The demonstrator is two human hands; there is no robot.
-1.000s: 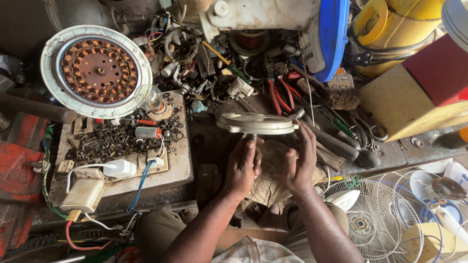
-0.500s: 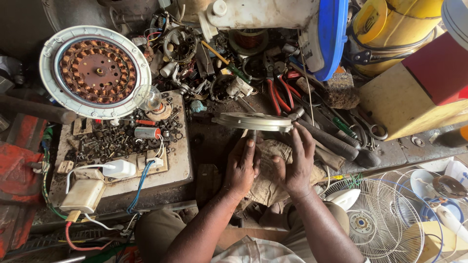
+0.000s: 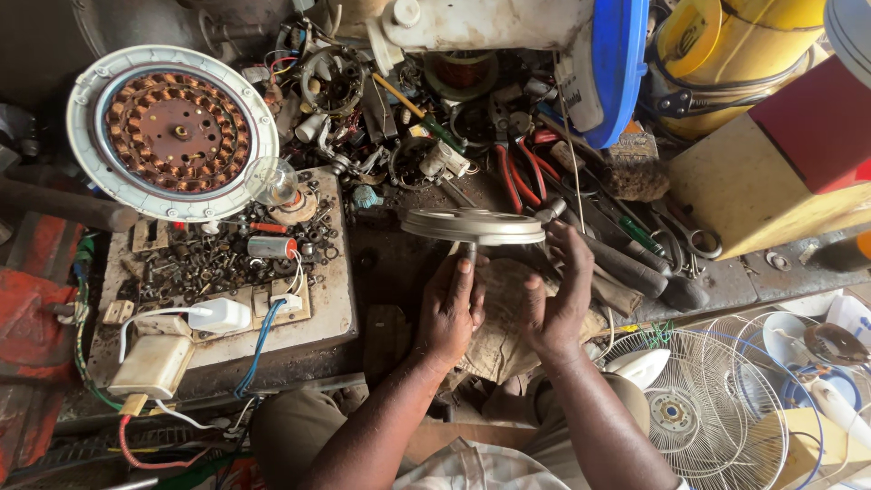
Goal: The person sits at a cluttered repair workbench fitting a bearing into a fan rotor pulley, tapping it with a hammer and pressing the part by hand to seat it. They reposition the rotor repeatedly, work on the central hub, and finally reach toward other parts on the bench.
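Hands are seen at the middle of the cluttered desk, working on a round grey metal cover that stands on a thin shaft. Compared with a second ago, the cover has been tilted: it was seen flatter and paler then, and now its near rim is dipped toward the left, so it appears to be turned or rocked on the shaft rather than lifted away. The left hand is closed around the shaft, its fingers wrapped just under the cover. The right hand is held open and upright, its fingers spread against the cover's right underside, nothing being gripped by it. A brownish rag is lain beneath both hands.

Room is tight. Behind the cover, red-handled pliers and loose parts are crowded close; to the right, dark tool handles lie just beside the right hand. To the left, a wooden board carrying screws and a white plug is set near, with a gap of bare surface between. A round copper-wound stator is well apart at upper left, and a wire fan guard at lower right. Open space is left mostly toward the body.
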